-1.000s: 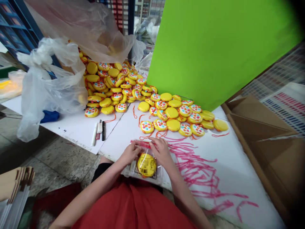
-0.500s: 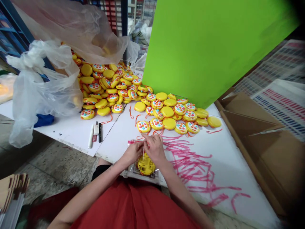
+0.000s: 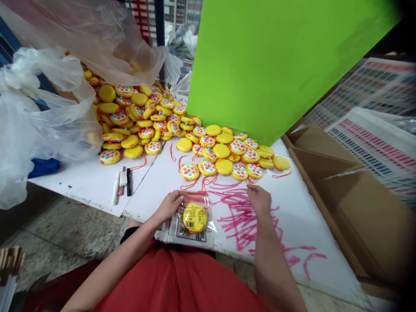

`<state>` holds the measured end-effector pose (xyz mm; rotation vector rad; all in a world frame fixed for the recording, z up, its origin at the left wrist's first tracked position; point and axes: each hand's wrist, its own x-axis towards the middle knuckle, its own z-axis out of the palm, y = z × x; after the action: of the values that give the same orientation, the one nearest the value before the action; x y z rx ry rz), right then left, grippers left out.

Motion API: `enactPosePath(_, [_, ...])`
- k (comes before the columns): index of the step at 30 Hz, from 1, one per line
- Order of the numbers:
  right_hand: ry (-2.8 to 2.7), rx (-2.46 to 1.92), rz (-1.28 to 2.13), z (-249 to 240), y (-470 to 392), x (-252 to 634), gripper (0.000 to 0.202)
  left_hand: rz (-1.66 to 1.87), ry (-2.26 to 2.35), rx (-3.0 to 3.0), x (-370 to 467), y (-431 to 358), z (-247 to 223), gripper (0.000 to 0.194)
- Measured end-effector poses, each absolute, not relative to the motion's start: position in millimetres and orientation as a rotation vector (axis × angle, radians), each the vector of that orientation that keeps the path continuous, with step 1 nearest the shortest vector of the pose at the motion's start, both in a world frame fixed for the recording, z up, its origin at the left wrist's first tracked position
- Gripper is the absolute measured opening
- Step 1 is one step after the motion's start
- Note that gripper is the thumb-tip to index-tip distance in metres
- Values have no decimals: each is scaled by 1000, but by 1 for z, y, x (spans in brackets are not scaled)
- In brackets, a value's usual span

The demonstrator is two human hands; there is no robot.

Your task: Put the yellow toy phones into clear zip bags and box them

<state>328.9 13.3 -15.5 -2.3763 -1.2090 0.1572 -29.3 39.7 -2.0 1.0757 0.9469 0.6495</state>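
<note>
A clear plastic zip bag point(image 3: 210, 223) with a pink-red strip along its top lies at the table's front edge. Inside shows a round yellow toy point(image 3: 195, 218), its back up, with dark print and a barcode. My left hand point(image 3: 171, 204) pinches the bag's upper left corner. Over the pink streaks to the right is my right hand point(image 3: 260, 200), fingers curled together and apart from the bag; whether anything small is between them is hidden. Beyond the hands lie loose yellow toys point(image 3: 224, 167), some showing white faces with coloured dots, with orange cord loops.
A larger heap of the toys point(image 3: 130, 117) spreads from under plastic sheeting point(image 3: 65, 112) at the left. A white pen point(image 3: 115, 188) and a black pen point(image 3: 128, 182) lie front left. A green board point(image 3: 260, 65) stands behind; an open cardboard box point(image 3: 357, 216) flanks the right.
My right hand has left the bag's top and moved right over the pink streaks. The left hand still holds the bag, which now shows more fully. The view has shifted slightly.
</note>
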Motion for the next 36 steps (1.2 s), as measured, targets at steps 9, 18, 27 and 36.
enactPosePath(9, [-1154,-2320,-410,4,4,319,48,652,934,1154,-29,37,5,36])
enactPosePath(18, [-1162,-2671,-145,-11,-3,335,29,663,948,1232,-31,36,8,33])
enactPosePath(27, [-916,-2227,-527,8,-15,345,46,641,940,1220,-30,38,5,33])
enactPosePath(36, [-1704,-1733,854,18,4,210,28,659,886,1114,-32,35,9,33])
